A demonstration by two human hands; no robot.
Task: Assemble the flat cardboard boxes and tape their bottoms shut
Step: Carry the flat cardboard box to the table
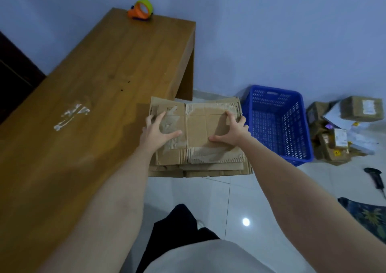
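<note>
left hand + right hand grip short ends of top flattened brown cardboard box | long axis left-right, on floor stack | wooden table to left

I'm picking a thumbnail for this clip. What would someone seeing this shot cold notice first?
Both bare arms reach to the middle, the left hand and right hand holding the top flat cardboard box of a stack on the floor. Next comes the bright blue crate just right of the stack. Then the orange tape dispenser at the far end of the wooden table.
</note>
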